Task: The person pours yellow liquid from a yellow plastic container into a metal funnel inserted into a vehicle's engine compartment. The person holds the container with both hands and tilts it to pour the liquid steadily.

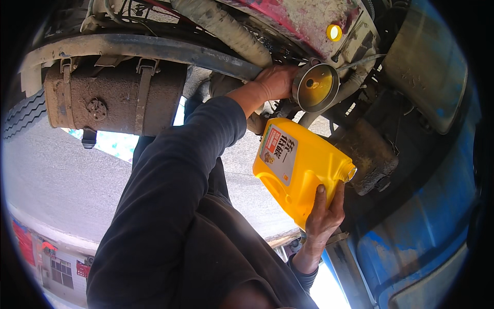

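My left hand (pixel 278 82) is closed at the side of a round metal funnel (pixel 330 77), its fingertips partly hidden behind the rim. Amber oil coats the inside of the funnel, around a dark outlet hole. My right hand (pixel 325 213) grips a yellow plastic oil jug (pixel 319 154) close to its neck, thumb on the near face. Tilted on its side, the jug has its uncapped mouth (pixel 352 173) pointing right, away from the funnel. A pale label (pixel 278 154) covers part of its front. Jug and funnel are apart, the jug being below.
A dirt-caked tank (pixel 113 98) strapped under a curved metal beam (pixel 144 46) stands left. Above are a thick hose (pixel 226 31) and a worn red panel (pixel 293 20) with a round yellow piece (pixel 334 33). A blue truck body panel (pixel 411 247) fills the right side.
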Motion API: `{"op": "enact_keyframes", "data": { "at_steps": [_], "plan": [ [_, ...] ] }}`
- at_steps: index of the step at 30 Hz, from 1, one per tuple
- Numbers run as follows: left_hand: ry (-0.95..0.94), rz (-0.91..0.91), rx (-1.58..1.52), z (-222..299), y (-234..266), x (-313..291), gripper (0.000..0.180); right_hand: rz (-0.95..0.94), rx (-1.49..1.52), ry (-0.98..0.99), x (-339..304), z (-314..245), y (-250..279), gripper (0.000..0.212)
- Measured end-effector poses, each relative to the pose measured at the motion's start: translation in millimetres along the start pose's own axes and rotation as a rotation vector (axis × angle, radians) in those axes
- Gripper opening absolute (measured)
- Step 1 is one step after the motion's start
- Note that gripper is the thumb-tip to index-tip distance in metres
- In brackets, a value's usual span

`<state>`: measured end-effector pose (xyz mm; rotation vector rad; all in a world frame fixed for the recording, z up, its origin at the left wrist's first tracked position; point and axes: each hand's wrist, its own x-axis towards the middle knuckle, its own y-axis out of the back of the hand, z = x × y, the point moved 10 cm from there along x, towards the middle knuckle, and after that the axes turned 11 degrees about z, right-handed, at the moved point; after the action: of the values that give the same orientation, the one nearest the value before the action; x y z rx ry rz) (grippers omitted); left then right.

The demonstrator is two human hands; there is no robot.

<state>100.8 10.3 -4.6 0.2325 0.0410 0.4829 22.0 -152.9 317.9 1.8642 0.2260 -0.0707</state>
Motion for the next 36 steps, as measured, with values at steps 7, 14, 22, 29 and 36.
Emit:
{"op": "enact_keyframes", "data": {
  "at_steps": [7,14,22,29,36],
  "plan": [
    [0.024,-0.011,-0.013,4.5,4.4,0.2,0.037,0.002,0.031,-0.004,0.9,-1.9,-0.2,0.056],
    [0.024,-0.033,-0.007,7.1,4.8,1.4,0.038,0.003,0.011,0.066,1.4,-0.3,0.0,0.055],
    [0.003,-0.008,0.006,3.5,2.6,0.6,0.036,-0.008,0.032,-0.011,2.6,-2.3,-1.4,0.055],
    [0.027,-0.002,0.0,1.5,3.4,0.0,0.037,-0.01,0.04,0.106,1.7,-5.8,-2.1,0.056],
    [0.01,-0.007,0.004,-1.1,-0.9,-0.2,0.038,-0.012,0.038,0.049,2.1,0.5,-1.5,0.057]
  ]
}}
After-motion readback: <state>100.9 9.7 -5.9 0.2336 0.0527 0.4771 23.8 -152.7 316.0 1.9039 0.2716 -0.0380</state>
